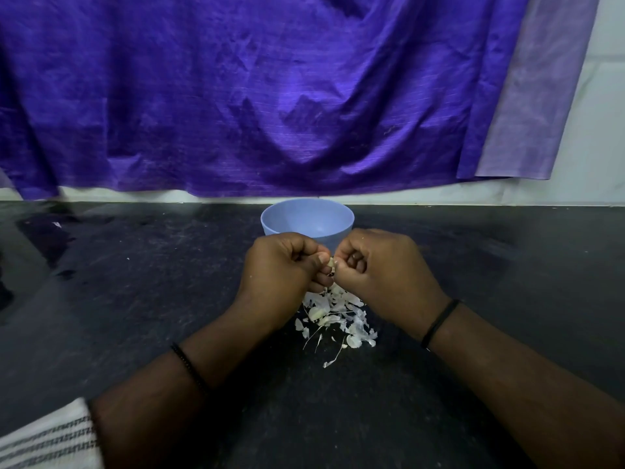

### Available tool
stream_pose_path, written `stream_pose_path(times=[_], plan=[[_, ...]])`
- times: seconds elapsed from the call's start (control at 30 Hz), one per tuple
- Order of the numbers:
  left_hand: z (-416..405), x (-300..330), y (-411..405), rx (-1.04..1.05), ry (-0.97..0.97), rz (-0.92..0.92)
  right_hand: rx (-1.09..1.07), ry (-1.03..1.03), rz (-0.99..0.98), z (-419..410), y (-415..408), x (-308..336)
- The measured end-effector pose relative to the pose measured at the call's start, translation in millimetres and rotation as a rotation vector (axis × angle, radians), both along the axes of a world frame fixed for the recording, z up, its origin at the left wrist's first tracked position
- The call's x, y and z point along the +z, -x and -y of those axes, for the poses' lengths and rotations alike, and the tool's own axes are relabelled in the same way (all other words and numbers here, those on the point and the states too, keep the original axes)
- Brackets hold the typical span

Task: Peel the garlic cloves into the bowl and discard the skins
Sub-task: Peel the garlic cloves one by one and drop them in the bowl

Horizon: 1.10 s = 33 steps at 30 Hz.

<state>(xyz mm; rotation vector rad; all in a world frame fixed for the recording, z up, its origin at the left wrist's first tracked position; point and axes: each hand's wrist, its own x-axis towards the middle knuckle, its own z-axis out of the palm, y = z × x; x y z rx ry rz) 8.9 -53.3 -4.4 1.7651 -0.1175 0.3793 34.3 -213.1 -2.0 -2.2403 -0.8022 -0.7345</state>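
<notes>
Dark speckled tabletop (135,299) runs across the whole shot, with a wrinkly purple cloth (236,96) hanging over the white wall behind it. Way down in the left corner there's a bit of white fabric with dark stripes (44,438), looks like a sleeve or a towel, can't really tell which.

Moving in, the left forearm has a thin black beaded band (189,367) on it, and the left hand (280,265) is curled up tight, pinching a garlic clove (331,264) between thumb and fingers. Only a little pale bit of the clove shows between the two hands, so can't say how much skin is on it.

Right behind the hands, close to the wall, sits a light blue bowl (307,220); the part of the inside that shows looks bare, but the near side is hidden by the knuckles.

Under and just in front of the hands there's a loose pile of garlic skins (334,316), white papery flakes and a few thin stringy bits scattered on the tabletop toward the camera.

The right hand (382,265) is curled too, fingertips up against the same clove, gripping it from the other side. Plain black band (439,323) on that wrist
</notes>
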Motion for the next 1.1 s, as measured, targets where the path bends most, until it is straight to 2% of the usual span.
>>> stream_pose_path(times=[0.13,0.4,0.5,0.7,0.83,1.1], plan=[[-2,1,0,-0.044,-0.001,-0.012,0.033,-0.026,-0.107,1,0,1],[-7,6,0,-0.217,0.126,-0.037,0.153,-0.303,-0.548,3,-3,0],[-10,7,1,-0.233,0.135,-0.046,0.188,-0.39,-0.634,4,-3,-1],[-11,5,-1,-0.195,0.093,-0.028,0.213,-0.402,-0.594,5,-1,1],[-12,6,-1,-0.174,0.023,-0.012,0.175,-0.352,-0.477,7,-1,0],[-9,5,-2,-0.173,-0.109,0.004,0.094,-0.225,-0.386,5,2,1]])
